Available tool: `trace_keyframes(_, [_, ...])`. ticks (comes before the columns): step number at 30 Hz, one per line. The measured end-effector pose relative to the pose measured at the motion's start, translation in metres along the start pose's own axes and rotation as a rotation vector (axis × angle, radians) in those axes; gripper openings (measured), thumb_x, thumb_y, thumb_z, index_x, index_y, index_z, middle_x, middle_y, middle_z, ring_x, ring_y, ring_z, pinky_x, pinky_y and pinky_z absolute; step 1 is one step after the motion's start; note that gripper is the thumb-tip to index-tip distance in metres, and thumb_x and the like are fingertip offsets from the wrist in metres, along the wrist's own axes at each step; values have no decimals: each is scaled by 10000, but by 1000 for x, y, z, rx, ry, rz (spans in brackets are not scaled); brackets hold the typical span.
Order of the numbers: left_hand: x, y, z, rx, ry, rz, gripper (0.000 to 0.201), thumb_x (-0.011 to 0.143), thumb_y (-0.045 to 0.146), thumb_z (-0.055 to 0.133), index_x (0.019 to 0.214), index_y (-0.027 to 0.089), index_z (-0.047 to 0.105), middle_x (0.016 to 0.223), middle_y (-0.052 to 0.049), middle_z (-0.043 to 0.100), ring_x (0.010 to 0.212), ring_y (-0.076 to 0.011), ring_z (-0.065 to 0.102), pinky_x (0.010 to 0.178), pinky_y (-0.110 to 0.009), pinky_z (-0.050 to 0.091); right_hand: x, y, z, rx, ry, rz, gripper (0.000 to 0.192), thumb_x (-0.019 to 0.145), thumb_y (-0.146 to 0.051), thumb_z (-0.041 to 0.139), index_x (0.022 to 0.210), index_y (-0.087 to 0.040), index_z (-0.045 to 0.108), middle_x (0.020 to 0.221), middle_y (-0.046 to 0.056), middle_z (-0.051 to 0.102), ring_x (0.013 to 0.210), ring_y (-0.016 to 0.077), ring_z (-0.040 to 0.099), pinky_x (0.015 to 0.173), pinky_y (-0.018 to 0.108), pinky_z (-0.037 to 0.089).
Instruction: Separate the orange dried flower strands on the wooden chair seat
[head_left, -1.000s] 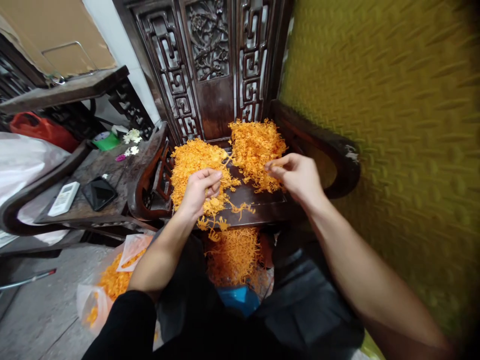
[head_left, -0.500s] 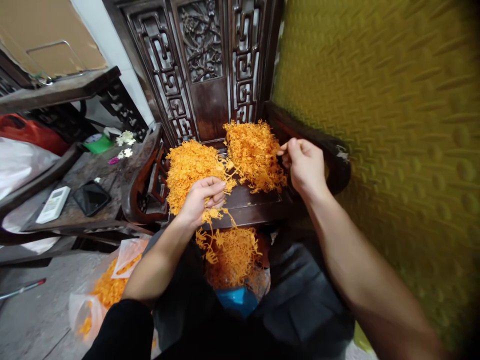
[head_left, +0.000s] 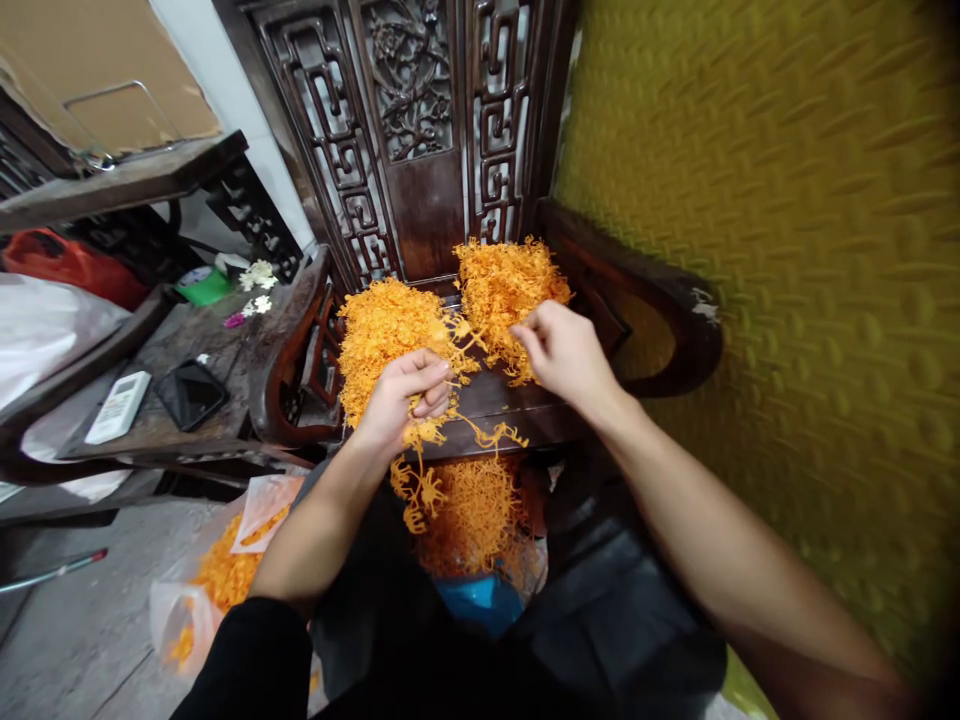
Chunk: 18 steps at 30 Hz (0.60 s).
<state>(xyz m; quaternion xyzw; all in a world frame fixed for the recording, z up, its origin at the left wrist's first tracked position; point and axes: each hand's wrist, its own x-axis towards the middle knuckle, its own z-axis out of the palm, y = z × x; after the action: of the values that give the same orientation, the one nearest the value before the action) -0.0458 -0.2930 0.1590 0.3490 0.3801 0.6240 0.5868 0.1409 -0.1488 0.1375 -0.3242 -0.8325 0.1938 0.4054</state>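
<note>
Now the left hand [head_left: 397, 395] clasps a dangling orange clump [head_left: 420, 455]; the right hand [head_left: 562, 350], nearer, pinches strands at the right pile [head_left: 499, 285].

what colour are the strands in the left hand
Orange, in the head view: the strands dangle from the left hand.

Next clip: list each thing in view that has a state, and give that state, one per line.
Left hand: closed on a bunch of orange strands that dangle below the seat edge.
Right hand: fingers pinched at the right pile.
Left pile: heaped on the chair seat.
Phone: screen dark, lying flat.
Remote: lying flat beside the phone.
Bag on floor: open, orange strands inside.
</note>
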Motion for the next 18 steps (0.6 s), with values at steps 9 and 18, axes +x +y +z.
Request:
trace_keyframes(9, [3, -7, -10, 161, -124, -309, 297, 757, 352, 810, 662, 166, 599, 455, 65, 478, 346, -32, 295, 389, -210, 190, -12, -12, -11, 666, -202, 309, 367, 955, -524, 624, 1174, -230, 598, 780, -15, 612, 566, 118, 488, 515, 259, 399])
trace_keyframes(18, [-1, -7, -5, 433, -135, -405, 278, 748, 339, 786, 637, 175, 590, 466, 49, 487, 396, -46, 333, 433, -242, 155, 6, 5, -15, 641, 174, 406, 469, 838, -669, 720, 792, -234, 549, 595, -60, 418, 511, 106, 359, 492, 256, 325])
